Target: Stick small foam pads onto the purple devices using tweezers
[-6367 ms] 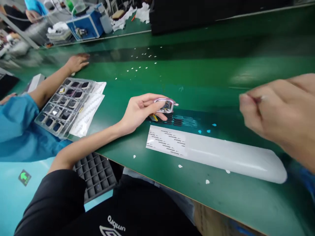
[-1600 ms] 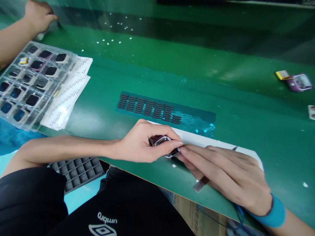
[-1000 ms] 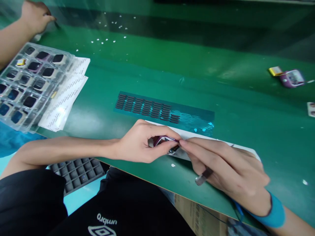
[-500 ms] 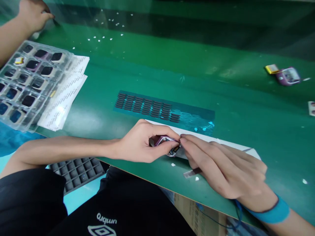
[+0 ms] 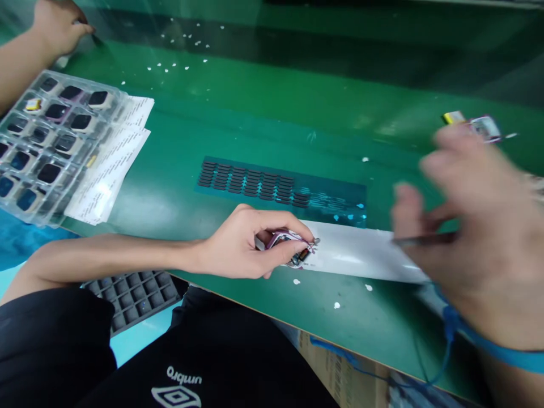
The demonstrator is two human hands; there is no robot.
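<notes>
My left hand (image 5: 242, 245) pinches a small purple device (image 5: 285, 247) with an exposed circuit board, resting it on the near part of the green table (image 5: 263, 124). My right hand (image 5: 471, 226), blurred and raised to the right of the device, grips thin metal tweezers (image 5: 419, 240). A white strip of backing paper (image 5: 361, 259) lies between the hands. Just beyond it lies a blue sheet of small black pads (image 5: 272, 187).
A clear tray of device parts (image 5: 46, 141) sits at the left on printed papers (image 5: 114, 164). Another person's hand (image 5: 57, 25) rests at the far left. A second purple device (image 5: 484, 127) with a yellow part lies far right. A black grid tray (image 5: 136, 294) sits below the table edge.
My right hand has lifted off the purple device and swung up to the right with the tweezers. My left hand stays on the device.
</notes>
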